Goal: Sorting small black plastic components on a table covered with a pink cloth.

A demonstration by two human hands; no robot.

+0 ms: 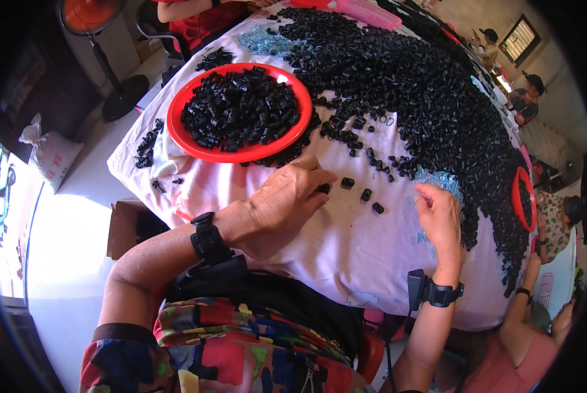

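My left hand (285, 200) lies palm down on the pink cloth, fingertips pinching a small black plastic part (323, 188) at the cloth surface. A few loose black parts (364, 194) lie just right of it. My right hand (439, 216) rests on the cloth to the right, fingers curled inward; whether it holds a part is hidden. A red round tray (195, 149) heaped with black parts stands beyond my left hand. A large pile of black parts (424, 92) spreads across the far and right side of the table.
The table is covered by a pink cloth (333, 249). A second red tray (521, 200) sits at the right edge beside another person. A person in red sits at the far end. A fan (97, 19) and a white sack (48, 154) stand on the floor left.
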